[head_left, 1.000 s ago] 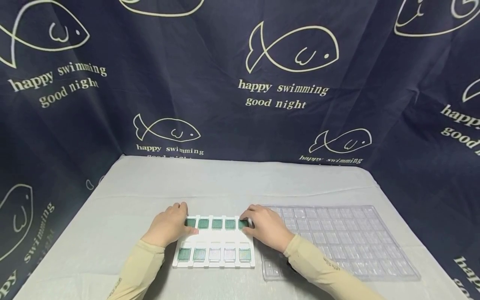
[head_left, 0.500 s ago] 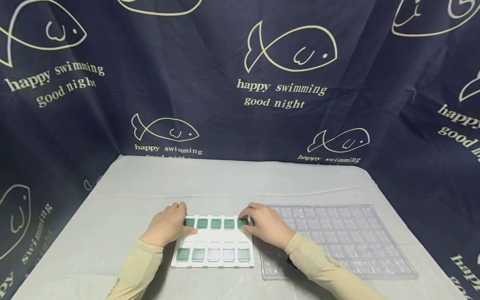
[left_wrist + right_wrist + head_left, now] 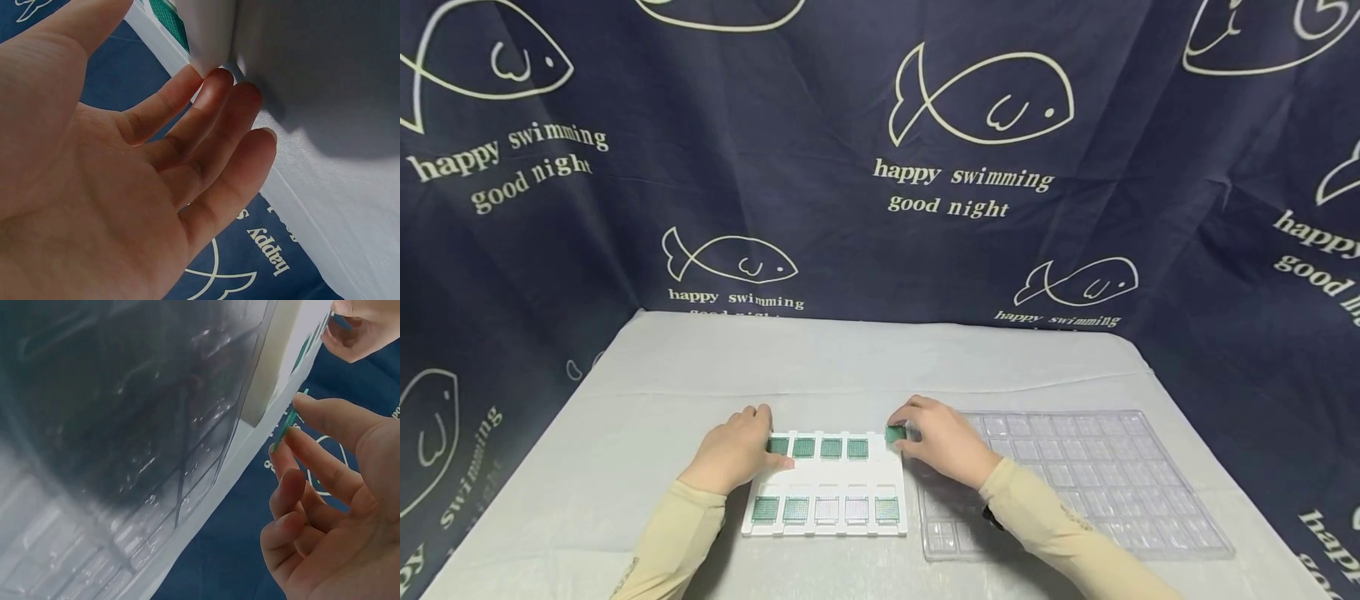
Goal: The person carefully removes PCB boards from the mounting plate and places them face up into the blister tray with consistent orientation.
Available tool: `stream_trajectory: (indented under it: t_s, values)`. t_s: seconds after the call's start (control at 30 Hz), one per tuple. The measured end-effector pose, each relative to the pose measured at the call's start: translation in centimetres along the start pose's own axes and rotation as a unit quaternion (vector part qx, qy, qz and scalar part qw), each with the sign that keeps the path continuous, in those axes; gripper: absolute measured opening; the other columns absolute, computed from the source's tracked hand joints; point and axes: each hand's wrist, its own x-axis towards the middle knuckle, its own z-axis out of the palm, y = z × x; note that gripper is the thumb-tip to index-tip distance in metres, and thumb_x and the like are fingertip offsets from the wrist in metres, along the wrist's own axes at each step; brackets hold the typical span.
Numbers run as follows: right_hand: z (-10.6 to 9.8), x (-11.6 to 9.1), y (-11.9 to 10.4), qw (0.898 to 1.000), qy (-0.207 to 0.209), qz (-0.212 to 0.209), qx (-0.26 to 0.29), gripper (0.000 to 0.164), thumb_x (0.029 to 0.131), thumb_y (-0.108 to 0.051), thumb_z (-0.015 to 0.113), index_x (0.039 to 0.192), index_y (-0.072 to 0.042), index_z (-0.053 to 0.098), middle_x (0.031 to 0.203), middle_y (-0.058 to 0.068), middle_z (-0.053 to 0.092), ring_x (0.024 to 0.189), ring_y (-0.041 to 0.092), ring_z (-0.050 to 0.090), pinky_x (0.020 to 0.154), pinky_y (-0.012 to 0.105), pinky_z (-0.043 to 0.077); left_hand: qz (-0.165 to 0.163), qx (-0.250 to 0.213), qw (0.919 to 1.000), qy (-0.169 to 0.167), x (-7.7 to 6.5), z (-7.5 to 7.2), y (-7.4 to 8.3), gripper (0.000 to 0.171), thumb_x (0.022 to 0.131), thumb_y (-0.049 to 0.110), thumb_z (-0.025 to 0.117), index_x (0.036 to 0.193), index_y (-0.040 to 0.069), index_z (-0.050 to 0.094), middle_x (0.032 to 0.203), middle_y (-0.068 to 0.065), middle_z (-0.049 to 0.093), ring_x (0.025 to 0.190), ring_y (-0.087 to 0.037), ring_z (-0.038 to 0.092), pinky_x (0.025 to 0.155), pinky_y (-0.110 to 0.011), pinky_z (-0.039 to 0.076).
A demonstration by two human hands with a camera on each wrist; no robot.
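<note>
A white tray (image 3: pixel 850 473) lies on the table with small green perforated circuit boards (image 3: pixel 831 448) in a far row and a near row. My left hand (image 3: pixel 730 450) grips its far left corner, thumb on top and fingers at the outer edge. My right hand (image 3: pixel 943 442) pinches one green circuit board (image 3: pixel 896 433) between thumb and fingers, just above the tray's far right corner. In the right wrist view that board (image 3: pixel 289 424) is seen nearly edge-on. The slot at the far right end of the tray holds no board.
A clear plastic tray (image 3: pixel 1078 475) with many compartments lies to the right, partly beneath the right forearm. White cloth (image 3: pixel 880 358) covers the table. Dark blue fish-print curtains (image 3: pixel 835 150) stand behind and at both sides.
My right hand has lifted the far right circuit board out of its slot and moved slightly right and away. My left hand stays on the white tray.
</note>
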Motion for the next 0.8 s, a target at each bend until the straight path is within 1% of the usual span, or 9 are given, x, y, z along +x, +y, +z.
stream_trajectory:
  t_s: [0.17,0.3,0.53,0.67,0.8]
  values:
    - [-0.2,0.0,0.6,1.0,0.003,0.012,-0.001,0.025,0.084,-0.022,0.083,0.108,-0.017,0.075,0.107,-0.004,0.071,0.094,0.015,0.068,0.082,0.037,0.057,0.001,0.0,1.0,-0.002,0.0,0.0,0.0,0.06,0.073,0.046,0.087,0.099,0.003,0.055,0.084,-0.007,0.055,0.074,-0.022,0.049,0.065,-0.041,0.047]
    - [-0.3,0.0,1.2,1.0,0.006,0.023,-0.007,0.025,0.085,-0.023,0.083,0.108,-0.019,0.076,0.108,-0.005,0.071,0.094,0.015,0.068,0.082,0.037,0.057,0.001,0.0,1.0,-0.003,0.0,-0.2,0.1,0.061,0.073,0.047,0.087,0.1,0.003,0.055,0.084,-0.007,0.055,0.074,-0.022,0.05,0.065,-0.041,0.047]
    - [-0.3,-0.2,2.1,1.0,0.005,0.018,-0.002,0.026,0.085,-0.021,0.083,0.109,-0.017,0.075,0.108,-0.004,0.071,0.093,0.015,0.068,0.081,0.036,0.057,-0.003,0.003,0.9999,-0.009,-0.1,-0.2,0.1,0.062,0.074,0.048,0.086,0.102,0.002,0.055,0.086,-0.008,0.056,0.075,-0.023,0.051,0.067,-0.043,0.048]
    - [-0.5,-0.1,2.5,1.0,0.011,0.015,-0.006,0.026,0.084,-0.021,0.083,0.109,-0.016,0.076,0.107,-0.004,0.071,0.093,0.016,0.069,0.081,0.036,0.057,-0.003,0.005,0.9999,-0.008,0.0,0.0,0.0,0.062,0.073,0.048,0.086,0.102,0.002,0.056,0.087,-0.009,0.057,0.076,-0.023,0.052,0.068,-0.044,0.049]
    - [-0.6,-0.1,3.0,1.0,0.012,0.025,-0.006,0.027,0.084,-0.022,0.083,0.109,-0.016,0.076,0.109,-0.004,0.071,0.095,0.016,0.07,0.084,0.038,0.058,-0.003,0.004,1.0,-0.008,0.0,-0.1,0.1,0.062,0.074,0.048,0.086,0.103,0.001,0.057,0.087,-0.009,0.058,0.076,-0.023,0.052,0.068,-0.044,0.049]
